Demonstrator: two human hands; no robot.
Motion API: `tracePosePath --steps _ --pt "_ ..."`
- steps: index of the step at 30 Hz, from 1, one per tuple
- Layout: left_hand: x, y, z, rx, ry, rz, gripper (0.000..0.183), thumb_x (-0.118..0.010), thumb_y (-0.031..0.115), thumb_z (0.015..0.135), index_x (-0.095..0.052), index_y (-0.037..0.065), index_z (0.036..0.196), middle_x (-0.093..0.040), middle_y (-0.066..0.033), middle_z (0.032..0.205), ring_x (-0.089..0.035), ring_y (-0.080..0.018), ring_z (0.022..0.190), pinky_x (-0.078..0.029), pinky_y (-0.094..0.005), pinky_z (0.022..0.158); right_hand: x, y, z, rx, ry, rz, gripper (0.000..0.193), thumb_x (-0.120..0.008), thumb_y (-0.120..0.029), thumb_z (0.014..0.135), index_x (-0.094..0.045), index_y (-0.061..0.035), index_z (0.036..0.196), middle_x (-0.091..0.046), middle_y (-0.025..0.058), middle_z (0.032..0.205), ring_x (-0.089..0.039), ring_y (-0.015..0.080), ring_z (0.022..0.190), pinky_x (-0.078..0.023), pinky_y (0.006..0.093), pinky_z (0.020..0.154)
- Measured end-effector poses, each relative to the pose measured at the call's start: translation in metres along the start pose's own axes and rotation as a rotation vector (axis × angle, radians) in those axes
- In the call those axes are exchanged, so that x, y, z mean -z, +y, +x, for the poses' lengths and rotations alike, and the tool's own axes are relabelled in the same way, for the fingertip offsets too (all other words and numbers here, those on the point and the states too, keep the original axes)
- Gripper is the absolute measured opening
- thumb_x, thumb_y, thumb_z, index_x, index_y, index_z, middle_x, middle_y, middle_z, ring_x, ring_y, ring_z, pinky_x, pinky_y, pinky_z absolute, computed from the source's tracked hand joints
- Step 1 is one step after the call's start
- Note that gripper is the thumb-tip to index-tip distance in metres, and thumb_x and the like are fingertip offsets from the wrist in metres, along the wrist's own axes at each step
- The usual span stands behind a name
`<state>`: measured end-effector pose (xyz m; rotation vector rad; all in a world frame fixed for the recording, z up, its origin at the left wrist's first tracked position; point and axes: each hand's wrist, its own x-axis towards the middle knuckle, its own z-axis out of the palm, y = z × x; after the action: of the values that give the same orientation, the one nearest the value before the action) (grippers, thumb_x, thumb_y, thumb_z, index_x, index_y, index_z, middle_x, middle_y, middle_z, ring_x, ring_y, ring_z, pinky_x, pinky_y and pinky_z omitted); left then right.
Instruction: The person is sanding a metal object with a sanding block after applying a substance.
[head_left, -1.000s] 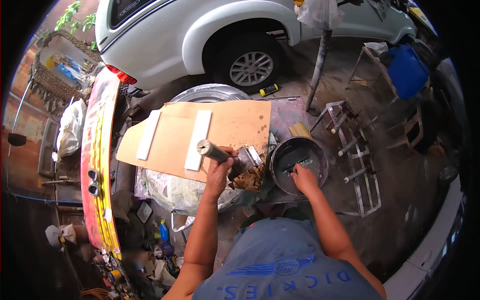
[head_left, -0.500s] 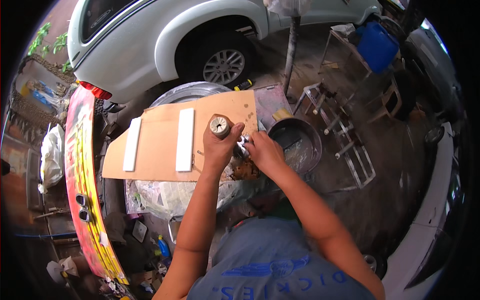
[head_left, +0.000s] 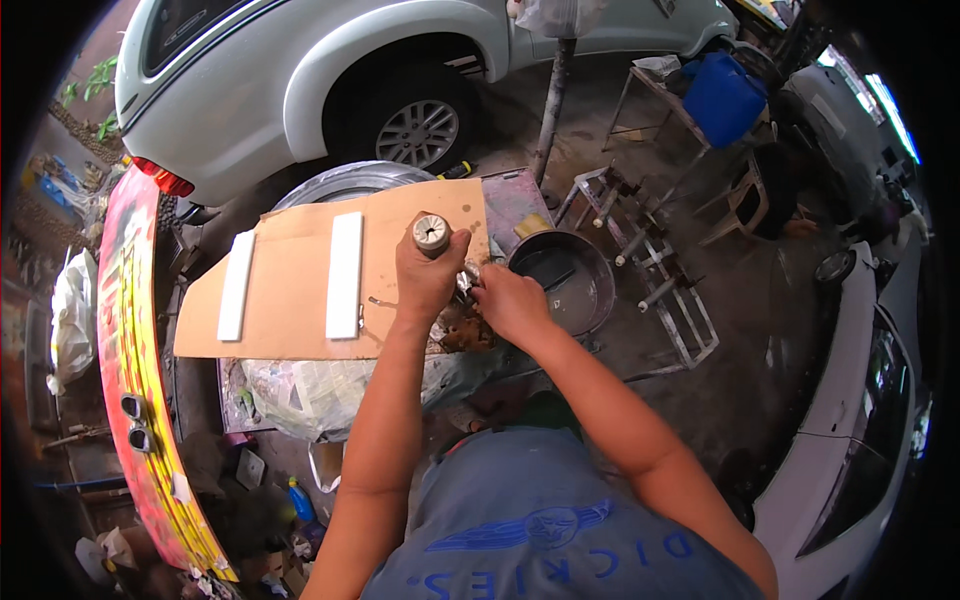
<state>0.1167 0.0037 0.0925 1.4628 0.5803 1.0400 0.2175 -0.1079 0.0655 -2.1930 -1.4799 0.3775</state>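
Over the right part of a brown cardboard sheet (head_left: 290,270), my left hand (head_left: 424,285) is wrapped round a cylindrical tool with a round, ribbed off-white end (head_left: 431,232) facing up. My right hand (head_left: 512,303) is closed at a silvery metal part (head_left: 467,278) just beside it; its fingertips pinch there, and what exactly they grip is partly hidden. Two white strips (head_left: 344,275) lie apart on the cardboard. A small metal piece (head_left: 380,301) rests near the right strip. Beneath my hands shows a brown-stained lump (head_left: 465,330).
A round dark basin (head_left: 608,290) stands right of the cardboard. Plastic sheeting (head_left: 310,395) hangs below its near edge. Beyond are a pale vehicle (head_left: 230,110), a post (head_left: 552,110) and a metal frame (head_left: 690,325). A blue jerrycan (head_left: 725,98) sits far right.
The view has shifted, so the surroundings appear further left. Both hands keep their places on the tool, and its round end has moved slightly away from me over the cardboard.
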Motion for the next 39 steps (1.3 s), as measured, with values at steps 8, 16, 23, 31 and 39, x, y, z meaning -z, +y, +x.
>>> tracePosePath --steps 8,16,23,31,39 --pt "-0.009 0.006 0.002 0.033 -0.009 -0.038 0.020 -0.074 0.005 0.087 -0.055 0.007 0.082 -0.060 0.0012 0.069 -0.055 -0.0065 0.059 -0.045 -0.0244 0.055 -0.016 0.013 0.031 0.095 0.106 0.003 0.021 -0.059 -0.024 0.093 -0.055 -0.0041 0.097 -0.067 0.0169 0.101 -0.066 0.0386 0.095 -0.051 0.0512 0.077" --pt "-0.019 0.005 0.001 -0.023 -0.059 -0.009 0.020 -0.074 0.006 0.087 -0.055 0.007 0.082 -0.058 0.0021 0.070 -0.052 -0.0059 0.061 -0.043 -0.0243 0.056 -0.019 0.031 0.046 0.167 0.186 0.011 0.016 -0.057 -0.021 0.093 -0.057 -0.0053 0.097 -0.065 0.0166 0.096 -0.067 0.0382 0.093 -0.052 0.0513 0.076" --pt "-0.011 0.005 0.003 0.037 -0.020 -0.038 0.021 -0.074 0.007 0.088 -0.054 0.007 0.082 -0.058 0.0026 0.070 -0.051 -0.0050 0.064 -0.043 -0.0240 0.058 0.005 0.010 0.001 0.063 0.043 -0.003 0.013 -0.056 -0.016 0.092 -0.059 -0.0033 0.092 -0.065 0.0181 0.094 -0.067 0.0415 0.086 -0.052 0.0539 0.075" --pt "-0.020 0.007 -0.003 0.002 -0.064 0.034 0.023 -0.075 0.008 0.085 -0.053 0.006 0.080 -0.054 0.0018 0.067 -0.047 -0.0061 0.063 -0.041 -0.0259 0.058 -0.005 0.024 0.001 0.056 0.119 0.048 0.013 -0.062 -0.019 0.090 -0.057 -0.0075 0.095 -0.065 0.0176 0.095 -0.065 0.0438 0.086 -0.050 0.0564 0.074" --pt "-0.021 0.009 -0.007 -0.013 -0.091 0.019 0.023 -0.076 0.009 0.085 -0.053 0.005 0.083 -0.052 0.0013 0.069 -0.047 -0.0076 0.067 -0.042 -0.0283 0.061 -0.009 0.020 -0.007 0.058 0.163 0.019 0.012 -0.061 -0.018 0.090 -0.057 -0.0069 0.094 -0.064 0.0174 0.096 -0.065 0.0445 0.086 -0.051 0.0559 0.074"
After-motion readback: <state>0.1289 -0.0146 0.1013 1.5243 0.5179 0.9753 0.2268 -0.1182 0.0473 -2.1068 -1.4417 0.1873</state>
